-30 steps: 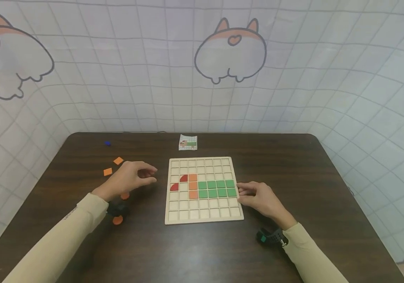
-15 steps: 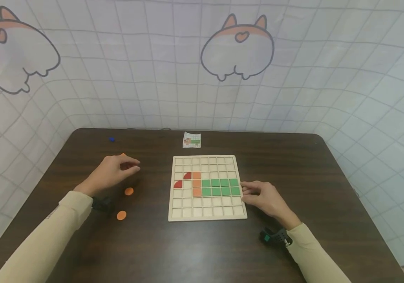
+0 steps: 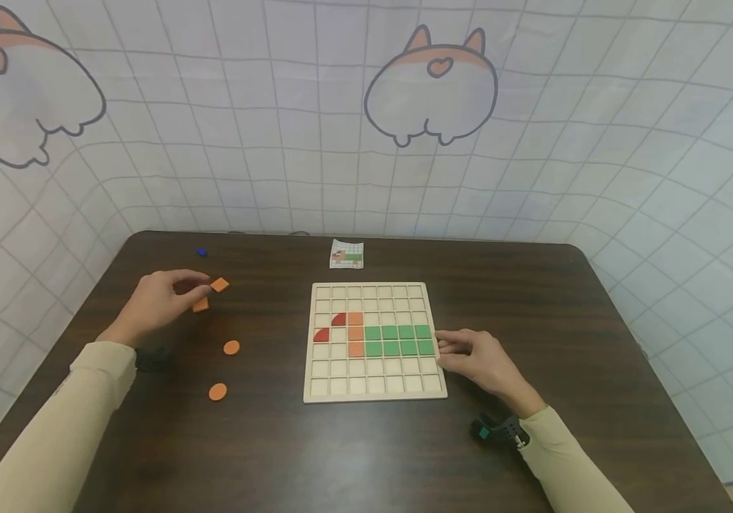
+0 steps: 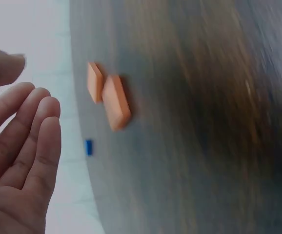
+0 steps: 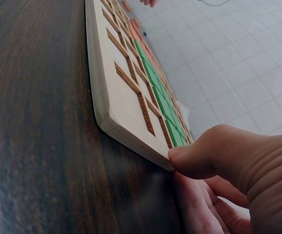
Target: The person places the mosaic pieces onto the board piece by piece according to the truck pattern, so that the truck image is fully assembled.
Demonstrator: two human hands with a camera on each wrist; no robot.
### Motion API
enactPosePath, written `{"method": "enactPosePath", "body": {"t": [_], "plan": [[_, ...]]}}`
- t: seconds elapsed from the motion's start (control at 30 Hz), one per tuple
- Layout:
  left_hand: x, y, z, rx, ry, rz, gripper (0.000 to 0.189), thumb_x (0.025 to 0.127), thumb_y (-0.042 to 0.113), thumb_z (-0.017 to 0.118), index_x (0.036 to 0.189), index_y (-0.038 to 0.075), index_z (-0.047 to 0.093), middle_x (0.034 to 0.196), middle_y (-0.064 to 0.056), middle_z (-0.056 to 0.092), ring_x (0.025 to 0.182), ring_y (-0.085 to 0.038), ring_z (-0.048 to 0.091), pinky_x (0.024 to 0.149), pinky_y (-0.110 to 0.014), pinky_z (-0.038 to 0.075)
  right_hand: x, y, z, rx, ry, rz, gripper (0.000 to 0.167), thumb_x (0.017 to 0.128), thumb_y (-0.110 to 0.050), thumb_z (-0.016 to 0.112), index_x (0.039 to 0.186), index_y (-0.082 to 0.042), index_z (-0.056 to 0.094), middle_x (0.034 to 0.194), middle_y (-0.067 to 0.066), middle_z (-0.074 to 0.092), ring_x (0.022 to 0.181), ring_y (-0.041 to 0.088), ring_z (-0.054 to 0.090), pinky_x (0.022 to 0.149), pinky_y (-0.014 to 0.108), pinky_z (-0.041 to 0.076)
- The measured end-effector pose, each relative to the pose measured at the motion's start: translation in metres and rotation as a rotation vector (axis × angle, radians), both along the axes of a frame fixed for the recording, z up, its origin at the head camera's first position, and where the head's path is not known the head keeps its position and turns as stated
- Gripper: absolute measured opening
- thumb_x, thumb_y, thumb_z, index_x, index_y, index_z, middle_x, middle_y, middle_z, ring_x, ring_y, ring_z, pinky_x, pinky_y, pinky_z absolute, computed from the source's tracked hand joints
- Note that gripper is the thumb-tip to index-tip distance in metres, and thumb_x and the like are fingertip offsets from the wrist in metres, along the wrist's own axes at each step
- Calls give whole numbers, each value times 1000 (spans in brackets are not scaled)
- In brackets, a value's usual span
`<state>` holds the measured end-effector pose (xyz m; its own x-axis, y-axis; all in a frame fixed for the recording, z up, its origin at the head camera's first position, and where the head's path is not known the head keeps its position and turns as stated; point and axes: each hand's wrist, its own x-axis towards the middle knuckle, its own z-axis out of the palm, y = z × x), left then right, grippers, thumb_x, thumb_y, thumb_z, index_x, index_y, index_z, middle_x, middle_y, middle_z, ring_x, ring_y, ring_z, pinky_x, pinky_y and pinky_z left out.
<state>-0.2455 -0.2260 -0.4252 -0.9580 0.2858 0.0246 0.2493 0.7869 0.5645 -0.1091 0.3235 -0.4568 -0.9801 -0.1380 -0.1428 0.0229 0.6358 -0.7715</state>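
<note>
My left hand [image 3: 164,299] reaches over the left of the table with nothing between thumb and fingers. Its fingertips come near two orange square tiles, one farther back [image 3: 220,284] and one nearer [image 3: 201,306] partly behind the thumb. In the left wrist view the thumb stands apart from the loosely bent fingers [image 4: 48,141], with both tiles [image 4: 116,105] beyond them. My right hand [image 3: 481,363] holds the right edge of a wooden grid board [image 3: 375,385], thumb on the rim [image 5: 131,124] and fingers at its side. Green squares [image 3: 390,340], orange squares [image 3: 356,333] and two red quarter-circles [image 3: 338,320] sit in the grid.
Two orange discs [image 3: 231,347] lie on the dark table [image 3: 366,456] left of the board. A small blue piece [image 3: 201,252] is at the back left. Behind the board lies a small pattern card [image 3: 347,254]. A patterned cloth wall [image 3: 315,142] encloses the table's far side.
My left hand has moved left, away from the board and over to the orange square tiles, uncovering the discs. My right hand stays at the board's right edge. The view shifted slightly.
</note>
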Motion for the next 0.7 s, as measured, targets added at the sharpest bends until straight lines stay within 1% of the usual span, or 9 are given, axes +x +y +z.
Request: {"method": "enactPosePath", "body": {"t": [0.13,0.27,0.37,0.47,0.7], "plan": [[-4,-9,-6,-13,-13,12,49,99,38,69,134,4,66,119,-21,75,110,-40,72,95,-60,55,0,1,-1,4,-4,-5,54,92,-26,77,142,-11,63,117,5,74,107,18,71,86,28,56],[-6,-15,-12,-37,-52,23,59,95,43,74,137,4,64,123,-23,73,113,-41,71,100,-63,52,-1,0,-1,6,-6,-9,54,91,-26,77,142,-10,64,116,5,75,106,17,71,85,27,55],[-8,-19,-18,-52,-75,22,62,94,45,75,138,4,63,127,-24,71,115,-41,70,101,-63,51,-1,0,-1,2,-10,-10,54,91,-26,77,141,-10,64,116,5,75,106,17,71,85,25,55],[-9,-21,-22,-50,-90,15,59,95,42,74,139,3,63,129,-25,70,114,-41,70,99,-61,52,0,0,-1,-7,-14,-11,54,91,-26,78,141,-10,64,116,5,74,106,17,71,85,24,55],[-10,-20,-25,-34,-84,13,56,96,39,74,137,3,64,129,-25,70,113,-41,71,99,-60,53,-1,1,-2,2,-6,-9,53,92,-26,77,141,-10,64,116,5,74,106,17,71,85,26,56]]}}
